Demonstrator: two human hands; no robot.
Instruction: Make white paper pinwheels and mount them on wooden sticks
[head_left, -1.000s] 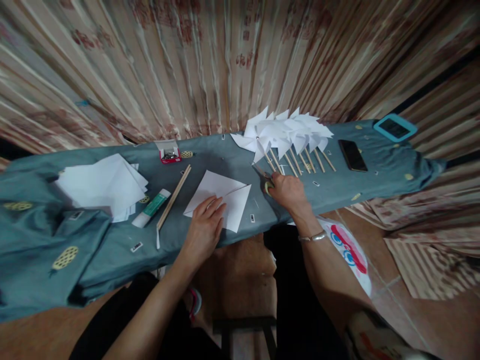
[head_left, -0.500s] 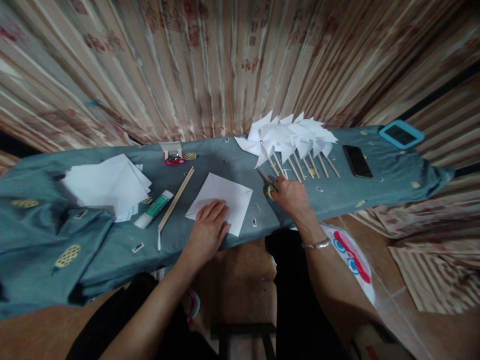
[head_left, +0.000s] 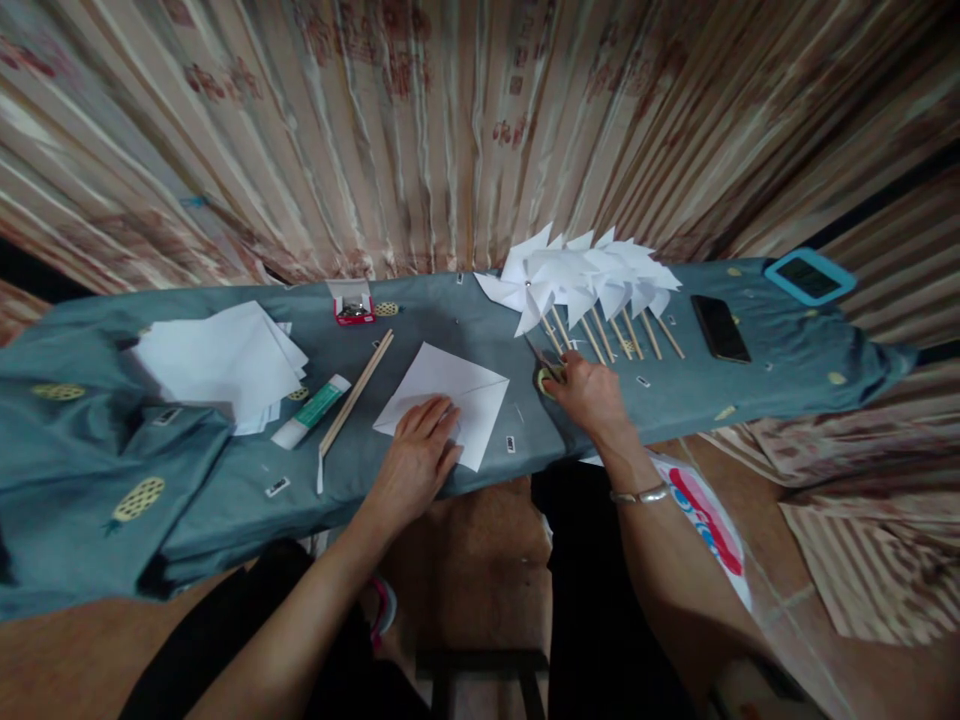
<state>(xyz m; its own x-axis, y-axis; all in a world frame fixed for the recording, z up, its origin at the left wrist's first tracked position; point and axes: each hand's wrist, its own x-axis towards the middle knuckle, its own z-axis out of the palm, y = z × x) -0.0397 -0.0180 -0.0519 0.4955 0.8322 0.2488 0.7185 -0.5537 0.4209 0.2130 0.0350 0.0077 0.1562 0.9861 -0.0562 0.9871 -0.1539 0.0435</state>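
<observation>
My left hand (head_left: 424, 440) lies flat with fingers stretched over a square white sheet of paper (head_left: 480, 385), which shows diagonal creases. The sheet rests turned like a diamond near the table's front edge. To its right, my right hand (head_left: 592, 395) is closed on the yellowish handles of a pair of scissors (head_left: 550, 376). The scissor blades point away toward the paper pinwheels (head_left: 577, 275), several of which lie overlapping with their wooden sticks toward me. My fingers partly hide the scissor handles.
Left of the sheet are wooden sticks (head_left: 356, 395), a green-and-white glue box (head_left: 311, 412), a red box of small metal pieces (head_left: 352, 308) and a stack of white paper (head_left: 217, 365). At right lie a phone (head_left: 720, 328) and a blue-framed device (head_left: 810, 276). A curtain (head_left: 450, 130) hangs behind.
The view has shifted slightly. My left hand stays on the sheet and my right hand stays at the scissors, with hardly any movement.
</observation>
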